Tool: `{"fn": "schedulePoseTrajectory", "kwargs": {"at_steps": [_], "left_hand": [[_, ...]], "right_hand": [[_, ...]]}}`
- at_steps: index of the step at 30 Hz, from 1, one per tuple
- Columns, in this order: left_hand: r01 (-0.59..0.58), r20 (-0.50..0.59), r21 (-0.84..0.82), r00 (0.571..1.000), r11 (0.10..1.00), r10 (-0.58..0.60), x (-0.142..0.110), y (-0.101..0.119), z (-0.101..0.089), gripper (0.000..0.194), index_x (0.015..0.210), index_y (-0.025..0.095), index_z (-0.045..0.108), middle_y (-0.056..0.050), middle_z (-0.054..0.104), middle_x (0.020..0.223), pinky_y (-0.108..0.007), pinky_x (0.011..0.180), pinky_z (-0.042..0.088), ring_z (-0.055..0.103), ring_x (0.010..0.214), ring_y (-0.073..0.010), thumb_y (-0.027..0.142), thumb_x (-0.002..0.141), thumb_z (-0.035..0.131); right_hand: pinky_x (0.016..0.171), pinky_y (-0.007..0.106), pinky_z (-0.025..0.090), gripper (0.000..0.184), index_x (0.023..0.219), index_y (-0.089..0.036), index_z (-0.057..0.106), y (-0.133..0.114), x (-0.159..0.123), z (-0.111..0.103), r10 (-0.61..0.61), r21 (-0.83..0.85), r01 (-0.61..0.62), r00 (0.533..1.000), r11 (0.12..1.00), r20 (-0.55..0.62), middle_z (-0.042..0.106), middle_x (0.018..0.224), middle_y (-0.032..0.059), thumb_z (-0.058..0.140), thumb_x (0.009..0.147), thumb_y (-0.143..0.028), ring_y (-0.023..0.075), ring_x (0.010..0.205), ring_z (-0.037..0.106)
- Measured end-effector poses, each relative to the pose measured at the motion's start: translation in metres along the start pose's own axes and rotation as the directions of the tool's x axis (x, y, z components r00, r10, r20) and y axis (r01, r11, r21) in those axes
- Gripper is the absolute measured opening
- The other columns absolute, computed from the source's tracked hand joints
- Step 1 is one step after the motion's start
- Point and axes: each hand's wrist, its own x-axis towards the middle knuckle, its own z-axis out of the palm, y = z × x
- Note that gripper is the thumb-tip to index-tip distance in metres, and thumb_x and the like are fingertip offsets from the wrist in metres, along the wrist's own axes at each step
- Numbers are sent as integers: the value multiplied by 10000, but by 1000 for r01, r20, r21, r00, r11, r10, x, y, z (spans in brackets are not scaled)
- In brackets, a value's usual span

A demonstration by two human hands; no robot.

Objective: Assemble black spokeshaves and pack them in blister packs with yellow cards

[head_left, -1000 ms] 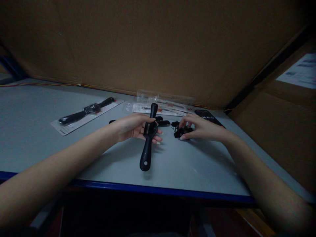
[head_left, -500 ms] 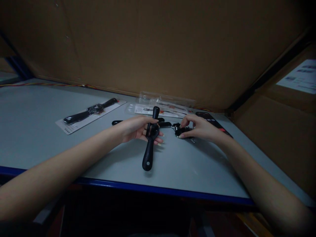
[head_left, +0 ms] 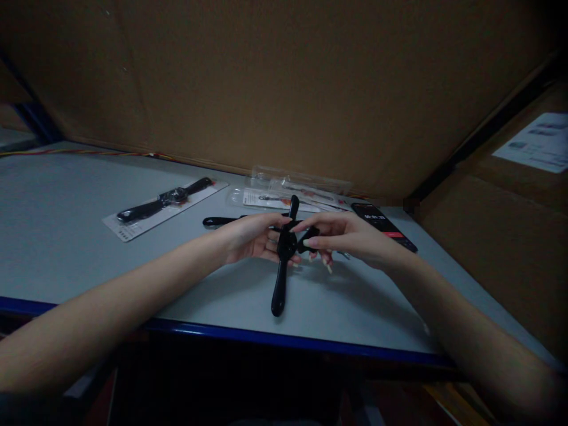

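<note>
My left hand point(head_left: 249, 239) grips a black smartwatch with a long strap point(head_left: 279, 291), which stands nearly upright above the table. My right hand point(head_left: 350, 236) pinches a small black strap piece point(head_left: 308, 239) between its fingers, right against the watch body. The fingers of both hands nearly meet there and hide part of the watch. A loose black strap point(head_left: 219, 221) lies on the table behind my left hand.
A black watch on a white card point(head_left: 162, 200) lies at the left. Clear plastic packaging point(head_left: 297, 186) and printed cards are at the back, with a black box point(head_left: 381, 220) at the right. Cardboard walls surround the grey table point(head_left: 66, 236), which has a blue front edge.
My right hand has lifted the small black piece off the table and moved left to the watch. The watch in my left hand has shifted slightly right.
</note>
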Motion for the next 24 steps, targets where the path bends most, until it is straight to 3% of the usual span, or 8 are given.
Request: {"fn": "schedulePoseTrajectory", "kwargs": {"at_steps": [3,5,11,14,17,19,21,24], "left_hand": [[-12,29,16,1000,1000,12,-1,0,-1,316,1023,88,596,-96,717,809,-359,903,473,692,736,-184,325,892,433],[-20,26,0,999,1000,20,-2,0,-1,283,1026,94,585,-100,718,839,-377,909,472,694,742,-186,297,880,454],[-98,-88,-19,991,995,96,-2,2,0,174,996,86,534,-124,710,870,-398,873,493,701,730,-203,173,846,514],[-97,-118,-38,989,995,92,-3,3,2,201,1020,66,531,-143,706,894,-395,872,498,701,730,-205,159,843,516],[-101,-122,-31,988,994,96,-4,3,2,247,1065,50,523,-145,705,894,-392,883,497,699,729,-201,160,843,519],[-113,-112,-17,988,993,110,-4,3,2,263,1079,50,519,-141,704,894,-397,884,498,699,732,-202,159,840,525],[-121,-98,-11,988,993,120,-4,2,1,275,1083,56,515,-149,701,922,-405,871,501,700,742,-208,162,830,539],[-118,-77,-9,990,993,117,-2,1,-1,297,1085,61,506,-167,694,968,-410,847,508,701,760,-219,171,816,565]], "right_hand": [[461,215,488,529,1197,-202,523,-5,7,10,31,80,-32,999,996,13,649,638,-34,732,726,-322,93,467,581],[492,209,498,479,1167,-199,546,-5,9,5,31,106,-24,998,994,-57,649,651,-29,726,735,-300,89,500,593],[518,201,486,285,952,-183,614,17,2,-40,99,260,-2,928,966,-360,686,778,34,733,699,-234,110,623,633],[501,191,447,291,893,-179,601,29,0,-51,235,420,-75,908,905,-346,673,806,39,725,630,-163,90,603,589],[404,211,326,186,754,-186,550,35,3,-51,277,505,-113,925,856,-262,595,681,12,671,651,-283,85,511,480],[371,235,209,300,630,-202,464,38,5,-52,271,400,-153,928,904,-255,452,526,-29,618,707,-448,81,425,349],[391,245,168,424,569,-211,414,42,6,-55,225,114,-197,905,974,-362,334,465,-58,620,701,-557,78,407,270],[452,251,255,413,643,-200,535,46,2,-64,102,-352,-300,869,887,-485,458,549,-29,716,609,-570,107,491,392]]}}
